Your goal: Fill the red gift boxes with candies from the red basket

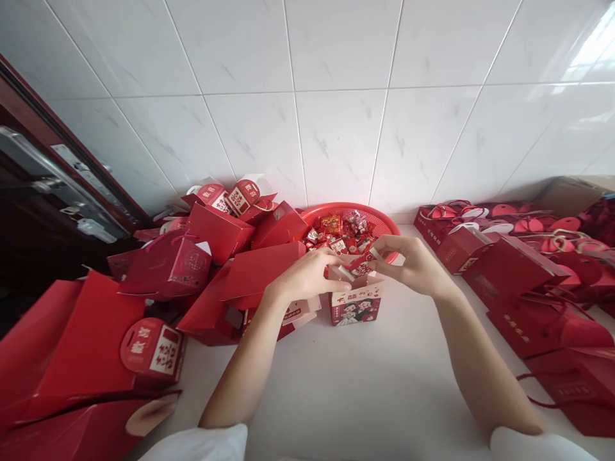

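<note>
A small red and white candy box (354,312), printed with a cartoon couple, stands upright on the white tabletop with its top open. My left hand (307,275) is closed on the box's upper left edge, thumb along the front and fingers behind. Over the opening, my right hand (408,264) pinches the right end of a red printed packet (360,264) with white marks. The packet lies tilted at the mouth of the box; its lower part is hidden. Just behind the box sits a red plastic basket (384,221) of wrapped candies (339,245).
Red gift boxes (264,272) are heaped on the left, some tipped over. Several rows of red boxes with cord handles (523,320) stand on the right, near a brown carton (571,194). A tiled wall (341,141) closes the back; a dark door with a metal handle (62,186) is far left.
</note>
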A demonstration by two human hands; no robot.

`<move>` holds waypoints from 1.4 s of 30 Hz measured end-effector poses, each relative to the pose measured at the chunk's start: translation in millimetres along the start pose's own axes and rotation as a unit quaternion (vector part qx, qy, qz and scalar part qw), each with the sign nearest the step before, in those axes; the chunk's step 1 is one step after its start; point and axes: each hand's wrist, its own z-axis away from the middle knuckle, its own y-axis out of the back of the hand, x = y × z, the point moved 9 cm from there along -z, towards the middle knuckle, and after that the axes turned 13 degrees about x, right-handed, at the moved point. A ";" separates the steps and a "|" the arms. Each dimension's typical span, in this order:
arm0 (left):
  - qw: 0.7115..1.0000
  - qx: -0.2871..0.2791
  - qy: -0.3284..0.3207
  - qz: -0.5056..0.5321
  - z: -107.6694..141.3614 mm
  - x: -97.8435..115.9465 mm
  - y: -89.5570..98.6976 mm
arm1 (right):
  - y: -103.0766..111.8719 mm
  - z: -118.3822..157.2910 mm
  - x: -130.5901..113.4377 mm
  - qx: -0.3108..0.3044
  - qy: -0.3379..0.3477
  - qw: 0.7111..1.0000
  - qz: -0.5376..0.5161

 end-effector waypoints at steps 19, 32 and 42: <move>0.999 0.007 -0.014 -0.035 -1.8 0.6 2.6 | -20.3 11.2 -7.4 -0.098 0.054 0.994 0.021; 0.992 0.021 -0.114 -0.045 -1.8 25.2 2.5 | 0.5 4.9 39.7 -0.115 -0.015 0.988 0.098; 0.961 0.196 -0.143 0.133 -1.2 27.1 38.3 | -1.2 -2.2 24.1 -0.078 -0.029 0.993 -0.078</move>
